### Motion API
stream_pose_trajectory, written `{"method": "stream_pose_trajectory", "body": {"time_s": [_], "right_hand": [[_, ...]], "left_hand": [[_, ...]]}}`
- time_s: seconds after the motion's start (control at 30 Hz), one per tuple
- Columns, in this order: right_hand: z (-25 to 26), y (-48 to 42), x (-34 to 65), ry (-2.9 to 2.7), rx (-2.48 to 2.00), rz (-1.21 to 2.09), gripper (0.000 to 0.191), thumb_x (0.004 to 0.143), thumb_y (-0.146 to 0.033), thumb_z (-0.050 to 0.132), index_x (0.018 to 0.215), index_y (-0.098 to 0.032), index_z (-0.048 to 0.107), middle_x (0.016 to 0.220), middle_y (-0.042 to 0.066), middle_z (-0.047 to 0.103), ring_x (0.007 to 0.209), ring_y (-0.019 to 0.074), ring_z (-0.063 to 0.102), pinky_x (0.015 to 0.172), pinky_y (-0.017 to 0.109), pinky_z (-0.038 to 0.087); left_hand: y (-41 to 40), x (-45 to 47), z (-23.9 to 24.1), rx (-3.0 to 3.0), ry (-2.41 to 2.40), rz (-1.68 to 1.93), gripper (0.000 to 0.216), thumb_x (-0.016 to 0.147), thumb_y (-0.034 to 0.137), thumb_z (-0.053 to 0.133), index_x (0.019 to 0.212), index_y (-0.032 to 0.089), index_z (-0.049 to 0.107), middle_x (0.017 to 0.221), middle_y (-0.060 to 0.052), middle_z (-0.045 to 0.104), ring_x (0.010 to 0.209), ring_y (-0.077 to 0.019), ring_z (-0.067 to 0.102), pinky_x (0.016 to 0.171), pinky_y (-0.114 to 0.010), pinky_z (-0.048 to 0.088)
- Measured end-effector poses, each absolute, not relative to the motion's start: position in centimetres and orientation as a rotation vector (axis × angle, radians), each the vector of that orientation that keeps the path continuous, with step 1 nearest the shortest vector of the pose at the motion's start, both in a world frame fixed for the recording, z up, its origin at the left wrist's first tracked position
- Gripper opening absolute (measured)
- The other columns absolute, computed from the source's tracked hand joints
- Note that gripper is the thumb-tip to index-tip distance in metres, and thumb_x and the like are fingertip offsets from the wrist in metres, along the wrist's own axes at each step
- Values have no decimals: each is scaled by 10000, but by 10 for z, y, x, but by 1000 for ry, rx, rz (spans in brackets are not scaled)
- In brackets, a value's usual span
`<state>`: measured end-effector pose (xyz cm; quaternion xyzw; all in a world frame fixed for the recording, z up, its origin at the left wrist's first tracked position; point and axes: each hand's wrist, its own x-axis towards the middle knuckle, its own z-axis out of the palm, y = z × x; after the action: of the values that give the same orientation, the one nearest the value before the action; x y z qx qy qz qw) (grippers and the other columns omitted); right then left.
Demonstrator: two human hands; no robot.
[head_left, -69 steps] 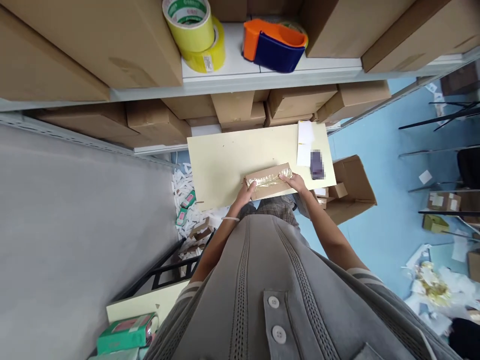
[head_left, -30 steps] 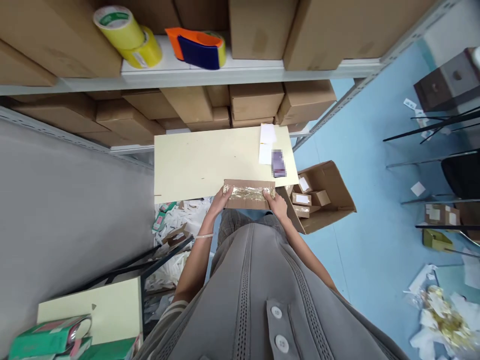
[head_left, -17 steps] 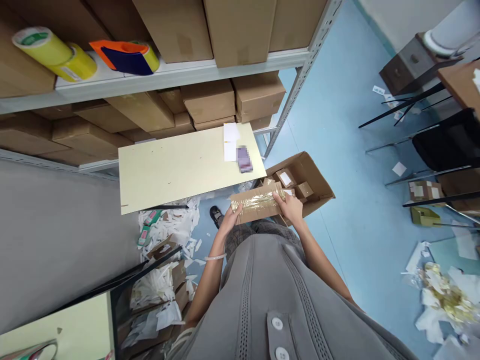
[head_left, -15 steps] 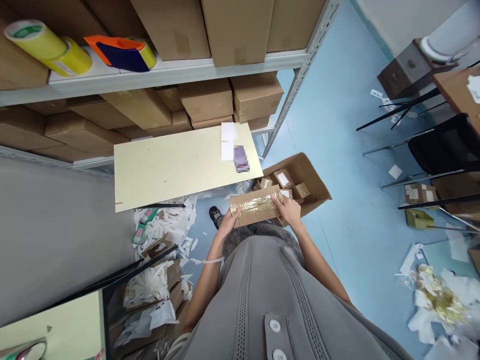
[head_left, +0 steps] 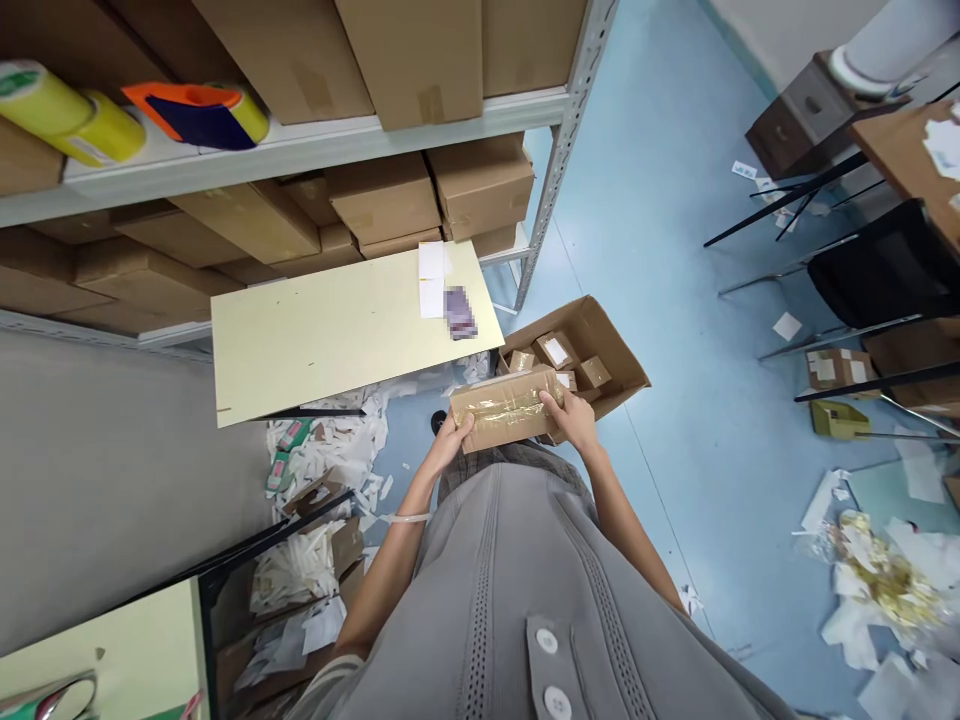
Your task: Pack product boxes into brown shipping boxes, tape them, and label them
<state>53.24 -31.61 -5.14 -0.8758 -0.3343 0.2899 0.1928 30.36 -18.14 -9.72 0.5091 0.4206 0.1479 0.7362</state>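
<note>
A long, flat cardboard box [head_left: 506, 408] with shiny clear tape along its top is held in front of my body. My left hand [head_left: 450, 441] grips its left end, thumb on top. At the right end, my right hand [head_left: 574, 420] is closed on the same box, thumb pressed on the tape. Just beyond my right hand stands an open cardboard carton [head_left: 619, 345] on the floor, with several small boxes [head_left: 595, 372] inside, some with white labels. The held box overlaps the carton's near left part and hides it.
A pale yellow board [head_left: 330, 325] lies ahead, bearing white papers [head_left: 431, 280] and a blurred-out purple item [head_left: 460, 312]. Metal shelving [head_left: 315, 150] holds cartons, yellow tape rolls and a tape dispenser [head_left: 199, 112]. Paper scraps [head_left: 337, 440] lie at left; a black chair [head_left: 870, 265] stands right.
The view has shifted, so the shelving and board appear further left. The held box has tilted a little and shows more of its far side. Both hands keep their grip on it.
</note>
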Motion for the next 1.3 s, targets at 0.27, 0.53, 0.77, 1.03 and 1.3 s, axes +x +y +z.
{"method": "stream_pose_trajectory", "body": {"time_s": [0.27, 0.53, 0.77, 1.03, 1.3], "right_hand": [[-28, -312, 556, -895, -1710, 864, 807, 823, -739, 557, 1484, -291, 445, 1542, 60, 450, 1447, 275, 373, 1180, 433, 317], [-26, -228, 534, -872, -1576, 1067, 717, 874, -807, 299, 1189, -242, 607, 1361, 102, 598, 1278, 269, 545, 1058, 425, 445], [-50, -95, 464, -923, -1442, 1292, 488, 881, -718, 442, 912, -246, 563, 1090, 65, 654, 1092, 242, 603, 1023, 388, 455], [-68, 47, 388, -898, -1458, 1400, 451, 868, -684, 522, 1018, -259, 547, 972, 23, 604, 993, 198, 588, 998, 364, 448], [-99, 127, 356, -753, -1679, 1234, 451, 782, -684, 612, 878, -257, 501, 819, -14, 529, 826, 171, 522, 841, 301, 457]], "left_hand": [[-160, 297, -85, 965, 836, 492, 785, 811, 710, 590, 1444, 263, 460, 1585, -94, 392, 1444, -318, 384, 1110, -426, 419], [-126, 253, -63, 807, 965, 837, 693, 892, 722, 427, 1426, 288, 511, 1531, -78, 474, 1418, -276, 434, 1119, -423, 417], [-54, 162, -79, 741, 1128, 1042, 646, 923, 683, 409, 1435, 305, 517, 1431, -74, 573, 1364, -247, 495, 1089, -386, 438], [79, 85, -108, 685, 1262, 1098, 591, 899, 669, 492, 1337, 294, 621, 1243, -68, 683, 1268, -235, 569, 1073, -359, 451], [186, 76, -143, 759, 1302, 922, 608, 815, 641, 643, 1256, 224, 665, 1432, -91, 562, 1367, -258, 488, 1098, -352, 436]]}}
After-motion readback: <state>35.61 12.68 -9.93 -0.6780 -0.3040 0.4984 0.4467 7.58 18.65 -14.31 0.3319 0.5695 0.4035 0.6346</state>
